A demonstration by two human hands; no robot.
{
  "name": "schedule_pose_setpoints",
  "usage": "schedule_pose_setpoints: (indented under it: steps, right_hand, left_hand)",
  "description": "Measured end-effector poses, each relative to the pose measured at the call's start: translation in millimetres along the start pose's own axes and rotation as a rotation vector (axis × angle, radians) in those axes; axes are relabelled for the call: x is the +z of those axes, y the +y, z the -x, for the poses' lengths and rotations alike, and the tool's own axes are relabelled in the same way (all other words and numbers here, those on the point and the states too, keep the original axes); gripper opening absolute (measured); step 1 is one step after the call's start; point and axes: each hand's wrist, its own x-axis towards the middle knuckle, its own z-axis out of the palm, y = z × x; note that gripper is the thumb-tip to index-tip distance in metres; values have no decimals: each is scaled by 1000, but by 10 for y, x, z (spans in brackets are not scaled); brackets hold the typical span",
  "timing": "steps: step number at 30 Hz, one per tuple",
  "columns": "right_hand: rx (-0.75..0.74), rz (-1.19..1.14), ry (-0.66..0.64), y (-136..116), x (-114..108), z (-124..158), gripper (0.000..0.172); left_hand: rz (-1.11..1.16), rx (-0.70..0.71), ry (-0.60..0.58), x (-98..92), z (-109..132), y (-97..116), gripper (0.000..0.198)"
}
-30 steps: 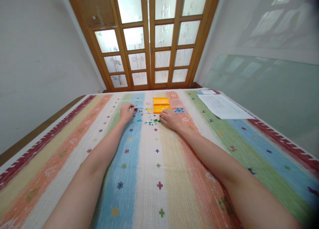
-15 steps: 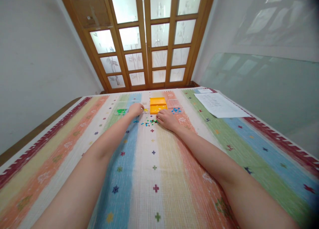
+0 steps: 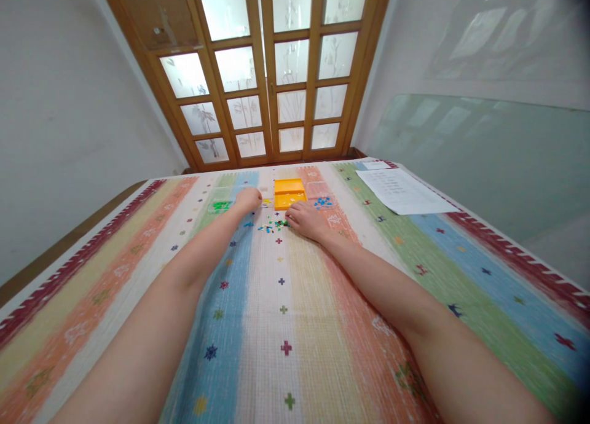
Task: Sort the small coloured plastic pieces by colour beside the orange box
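Observation:
My left hand is closed, its fingers curled together beside a clear box holding yellow pieces. Whatever it pinches, if anything, is too small to make out. My right hand rests low over the cloth, fingers bent and drawn together at the right edge of a loose pile of small mixed-colour pieces. Its fingertips hide part of the pile, and anything between them does not show. Just beyond it stands an open yellow case with a few pale bits inside.
Left of my left hand lies a clear box with green pieces; right of the yellow case, another holds blue pieces. White paper sheets lie farther right on the striped tablecloth. A wooden glass-paned door stands behind the table.
The whole view has shifted slightly. My left hand looks more tightly curled than before, still by the yellow pieces. My right hand stays at the pile.

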Motion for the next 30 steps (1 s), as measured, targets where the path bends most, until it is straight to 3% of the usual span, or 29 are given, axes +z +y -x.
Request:
schedule_pose_setpoints:
  steps: [12, 30]
  right_hand:
    - [8, 27, -26, 14, 19, -9, 21]
    - [22, 0, -43, 42, 48, -6, 21]
  left_hand:
    - [-28, -70, -34, 41, -48, 7, 31]
    - [-108, 40, -61, 3, 16, -5, 31]
